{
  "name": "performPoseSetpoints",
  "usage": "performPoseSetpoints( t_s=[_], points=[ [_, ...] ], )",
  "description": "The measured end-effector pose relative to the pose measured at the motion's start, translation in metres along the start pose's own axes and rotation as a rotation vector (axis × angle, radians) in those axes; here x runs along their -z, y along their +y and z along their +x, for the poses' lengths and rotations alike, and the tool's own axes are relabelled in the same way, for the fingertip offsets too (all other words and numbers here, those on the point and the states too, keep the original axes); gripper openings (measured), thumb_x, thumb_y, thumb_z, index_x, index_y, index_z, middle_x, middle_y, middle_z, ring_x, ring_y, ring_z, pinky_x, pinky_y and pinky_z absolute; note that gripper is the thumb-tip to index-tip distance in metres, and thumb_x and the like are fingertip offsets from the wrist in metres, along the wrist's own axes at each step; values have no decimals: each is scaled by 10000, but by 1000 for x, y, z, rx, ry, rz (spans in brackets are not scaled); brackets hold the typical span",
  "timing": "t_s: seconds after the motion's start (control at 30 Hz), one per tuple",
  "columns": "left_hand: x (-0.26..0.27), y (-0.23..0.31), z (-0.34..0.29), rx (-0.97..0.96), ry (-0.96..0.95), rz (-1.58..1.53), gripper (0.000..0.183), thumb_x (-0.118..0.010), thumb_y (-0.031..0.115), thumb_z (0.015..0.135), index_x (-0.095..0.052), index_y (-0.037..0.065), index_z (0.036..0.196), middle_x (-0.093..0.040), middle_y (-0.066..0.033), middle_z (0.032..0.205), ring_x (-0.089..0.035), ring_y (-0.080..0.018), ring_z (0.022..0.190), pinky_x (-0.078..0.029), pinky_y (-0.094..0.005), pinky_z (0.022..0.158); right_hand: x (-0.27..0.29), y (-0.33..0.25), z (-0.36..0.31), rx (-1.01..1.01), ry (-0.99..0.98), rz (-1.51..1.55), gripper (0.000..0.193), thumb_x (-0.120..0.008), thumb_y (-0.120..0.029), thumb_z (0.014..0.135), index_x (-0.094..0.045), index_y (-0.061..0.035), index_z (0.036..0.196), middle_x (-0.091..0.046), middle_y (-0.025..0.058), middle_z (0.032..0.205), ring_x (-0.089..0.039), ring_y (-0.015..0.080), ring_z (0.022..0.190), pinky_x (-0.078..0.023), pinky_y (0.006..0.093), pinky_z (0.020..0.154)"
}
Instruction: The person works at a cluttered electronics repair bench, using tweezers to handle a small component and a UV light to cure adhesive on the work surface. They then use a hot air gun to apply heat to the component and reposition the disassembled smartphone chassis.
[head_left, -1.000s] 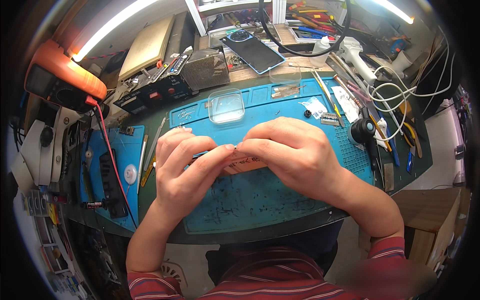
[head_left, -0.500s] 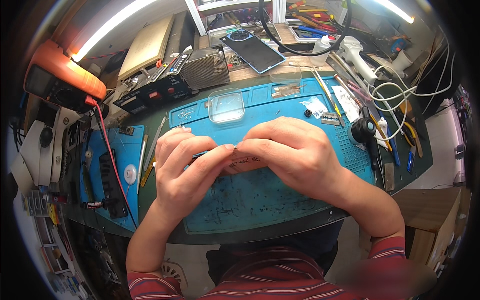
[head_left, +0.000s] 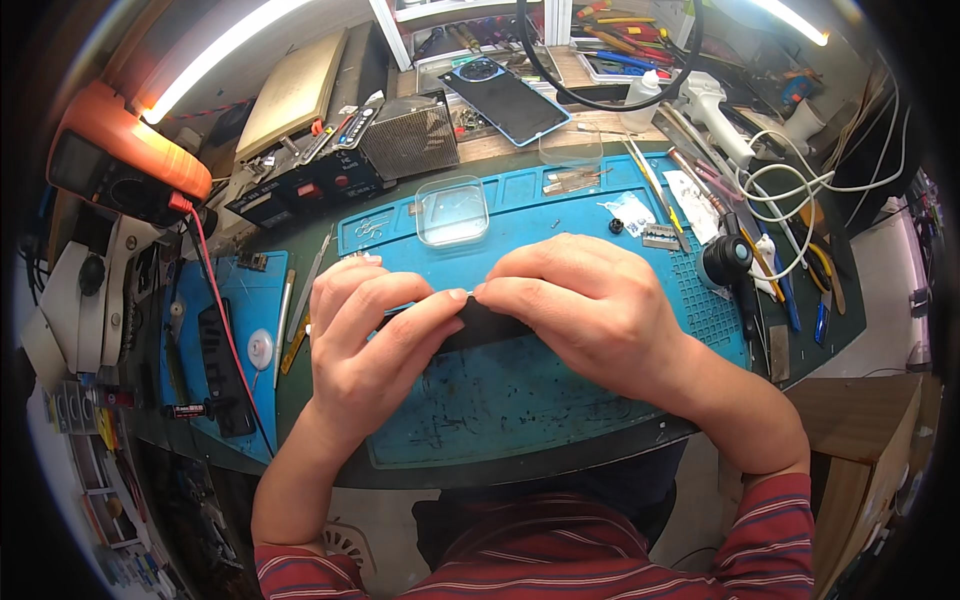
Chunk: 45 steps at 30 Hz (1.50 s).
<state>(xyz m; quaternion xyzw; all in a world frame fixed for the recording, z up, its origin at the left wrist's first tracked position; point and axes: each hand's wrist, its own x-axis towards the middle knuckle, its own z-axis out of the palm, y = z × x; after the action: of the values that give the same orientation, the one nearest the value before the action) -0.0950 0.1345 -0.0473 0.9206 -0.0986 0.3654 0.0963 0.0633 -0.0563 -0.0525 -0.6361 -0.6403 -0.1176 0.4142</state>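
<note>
A flat, dark phone (head_left: 488, 330) is held between my two hands over the blue mat, mostly hidden behind my fingers. My left hand (head_left: 375, 330) is closed on its left side, with the index fingertip at the upper edge. From the other side, my right hand (head_left: 590, 300) grips the phone, its fingertips nearly meeting the left ones. Something small and pale shows between the fingertips, too small to make out. The visible strip of the phone's face is black. Just beyond my hands stands a clear square tray (head_left: 452, 212) with small bits in it.
A blue work mat (head_left: 500, 410) lies under my hands. Another phone (head_left: 508, 98) rests at the back. An orange multimeter (head_left: 125, 160) and a black power unit (head_left: 310, 190) stand left. Tweezers, a hot-air handpiece (head_left: 728, 262), a blade (head_left: 660, 236) and white cables lie right.
The phone's visible face has gone from a lit, orange-brown picture with dark marks to black. Both hands have stayed almost where they were.
</note>
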Motion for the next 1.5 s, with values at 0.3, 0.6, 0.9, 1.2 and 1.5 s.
performPoseSetpoints(
  t_s=[0.3, 0.6, 0.9, 1.2, 1.5],
  points=[
    [0, 2, -4, -15, 54, -21, 348, -887, 184, 818, -767, 105, 1135, -711, 1, 956, -644, -207, 901, -532, -440, 954, 5, -11, 0, 13, 18, -34, 264, -720, -98, 824, -733, -39, 1081, -727, 81, 1028, -735, 254, 923, -602, 361, 791],
    [16, 31, -37, -129, -83, 74, 504, -861, 236, 858, -707, 99, 1318, -712, 3, 1041, -633, -193, 1006, -511, -457, 1045, 7, -36, -28, 126, -89, -108, 318, -732, -99, 786, -744, -12, 1091, -705, 71, 1047, -715, 222, 954, -586, 342, 786],
    [20, 42, -45, 219, -298, -166, 932, -929, 302, 749, -498, 16, 1523, -570, -175, 1438, -519, -405, 1369, -382, -605, 1200, 47, -56, -65, 34, -98, -179, 389, -794, -50, 772, -776, -44, 1160, -720, 82, 1100, -733, 247, 928, -604, 357, 770],
    [15, 54, -41, 177, -299, -172, 824, -878, 279, 807, -532, 22, 1509, -585, -147, 1433, -531, -367, 1372, -359, -597, 1222, 83, -25, -77, -391, -253, -344, 339, -704, 40, 885, -743, -40, 1213, -689, 118, 1066, -684, 278, 810, -575, 367, 711],
    [22, 99, -87, 194, -93, -112, 350, -835, 178, 881, -744, 55, 1196, -706, -48, 1070, -631, -242, 900, -504, -425, 818, 76, -74, -73, -1056, -165, 1119, 437, -658, 46, 964, -630, 24, 1400, -700, 109, 1138, -714, 164, 914, -608, 288, 787]
  ],
)
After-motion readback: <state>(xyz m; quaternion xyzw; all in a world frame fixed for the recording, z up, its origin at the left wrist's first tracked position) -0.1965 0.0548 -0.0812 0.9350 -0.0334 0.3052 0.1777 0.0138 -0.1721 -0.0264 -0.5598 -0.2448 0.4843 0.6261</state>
